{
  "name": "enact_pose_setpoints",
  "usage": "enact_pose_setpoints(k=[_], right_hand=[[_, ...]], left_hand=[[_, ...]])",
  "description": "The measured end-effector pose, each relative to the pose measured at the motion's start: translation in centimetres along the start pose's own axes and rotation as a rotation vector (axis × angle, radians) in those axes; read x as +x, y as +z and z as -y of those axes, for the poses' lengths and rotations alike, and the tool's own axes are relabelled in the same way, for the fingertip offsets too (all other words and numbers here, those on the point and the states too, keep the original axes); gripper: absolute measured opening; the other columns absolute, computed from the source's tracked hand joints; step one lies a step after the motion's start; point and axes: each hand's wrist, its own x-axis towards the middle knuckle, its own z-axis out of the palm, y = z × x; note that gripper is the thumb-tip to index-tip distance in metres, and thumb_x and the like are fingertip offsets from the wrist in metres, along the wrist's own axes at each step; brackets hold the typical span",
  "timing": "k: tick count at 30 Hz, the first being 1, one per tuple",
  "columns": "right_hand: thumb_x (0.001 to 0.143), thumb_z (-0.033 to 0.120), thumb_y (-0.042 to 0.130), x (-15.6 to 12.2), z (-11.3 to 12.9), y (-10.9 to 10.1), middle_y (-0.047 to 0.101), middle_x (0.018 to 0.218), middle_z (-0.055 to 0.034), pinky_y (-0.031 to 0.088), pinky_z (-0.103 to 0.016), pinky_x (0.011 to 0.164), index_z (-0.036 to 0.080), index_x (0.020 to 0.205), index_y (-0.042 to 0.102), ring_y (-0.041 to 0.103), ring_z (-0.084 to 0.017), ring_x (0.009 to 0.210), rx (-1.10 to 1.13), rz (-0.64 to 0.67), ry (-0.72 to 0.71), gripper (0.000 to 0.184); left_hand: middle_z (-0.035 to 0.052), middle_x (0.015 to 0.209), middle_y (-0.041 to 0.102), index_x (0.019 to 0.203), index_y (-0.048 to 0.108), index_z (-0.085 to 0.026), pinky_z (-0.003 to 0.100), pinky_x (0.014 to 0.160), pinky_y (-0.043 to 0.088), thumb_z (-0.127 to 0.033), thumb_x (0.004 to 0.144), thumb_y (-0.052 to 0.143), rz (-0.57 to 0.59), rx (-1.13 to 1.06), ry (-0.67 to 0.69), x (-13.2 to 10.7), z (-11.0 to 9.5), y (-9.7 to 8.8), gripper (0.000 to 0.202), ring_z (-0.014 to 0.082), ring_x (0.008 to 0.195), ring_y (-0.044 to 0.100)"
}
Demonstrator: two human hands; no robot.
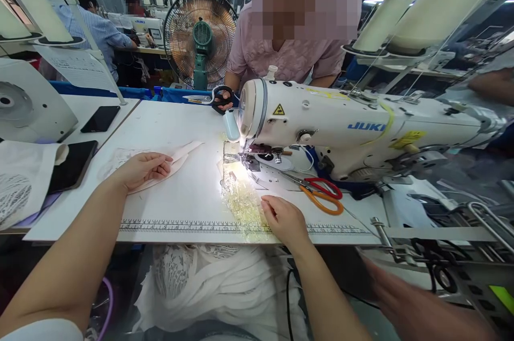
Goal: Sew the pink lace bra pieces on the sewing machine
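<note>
On the left of the white sewing table, my left hand has its fingers curled on a pale pink fabric piece, which tapers toward the needle area. My right hand is closed at the right edge of a crinkly, yellowish see-through strip. That strip runs from under the presser foot toward the table's front edge. The lit needle area belongs to a white JUKI sewing machine. Exactly how the fingertips grip each piece is partly hidden.
Orange-and-red-handled scissors lie right of the needle. Across the table, a person has a hand at black-handled scissors. Two dark phones lie at left. White lace fabric hangs below the front edge. A fan stands behind.
</note>
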Motion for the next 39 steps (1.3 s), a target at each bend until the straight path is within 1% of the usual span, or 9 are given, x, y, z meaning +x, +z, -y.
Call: enact_pose_setpoints(k=[8, 21, 31, 39], right_hand=[[0.093, 0.031, 0.035, -0.04, 0.12, -0.11, 0.069, 0.080, -0.0032, 0.037, -0.026, 0.056, 0.024, 0.084, 0.067, 0.061, -0.017, 0.070, -0.007, 0.017, 0.010, 0.033], [0.092, 0.030, 0.036, 0.05, 0.09, -0.07, 0.069, 0.079, -0.0022, 0.037, -0.026, 0.055, 0.025, 0.083, 0.067, 0.061, -0.017, 0.070, -0.014, 0.022, 0.007, 0.032], [0.093, 0.030, 0.035, 0.08, 0.14, -0.02, 0.069, 0.079, -0.0021, 0.036, -0.026, 0.057, 0.025, 0.085, 0.066, 0.060, -0.016, 0.069, -0.024, 0.023, 0.013, 0.032], [0.093, 0.030, 0.034, 0.12, 0.42, -0.17, 0.067, 0.075, -0.0014, 0.034, -0.025, 0.054, 0.024, 0.080, 0.064, 0.059, -0.016, 0.066, -0.025, 0.025, 0.004, 0.033]], left_hand=[[0.0092, 0.076, 0.068, 0.093, 0.071, -0.010, 0.020, 0.058, 0.055, -0.036, 0.072, 0.076, -0.008, 0.008, 0.002, 0.09, 0.04, -0.08, 0.034, 0.0126, 0.065, 0.062], [0.0097, 0.076, 0.068, 0.093, 0.071, -0.010, 0.020, 0.059, 0.055, -0.034, 0.074, 0.075, -0.003, 0.005, 0.002, 0.16, 0.10, -0.16, 0.030, 0.0124, 0.064, 0.062], [0.0087, 0.072, 0.068, 0.090, 0.070, -0.009, 0.021, 0.057, 0.054, -0.033, 0.070, 0.077, -0.013, -0.003, 0.001, -0.25, -0.26, 0.45, 0.032, 0.0124, 0.062, 0.061], [0.0085, 0.074, 0.068, 0.091, 0.070, -0.011, 0.024, 0.060, 0.053, -0.037, 0.071, 0.076, -0.001, 0.031, 0.011, -0.30, -0.07, 0.29, 0.034, 0.0132, 0.063, 0.061]])
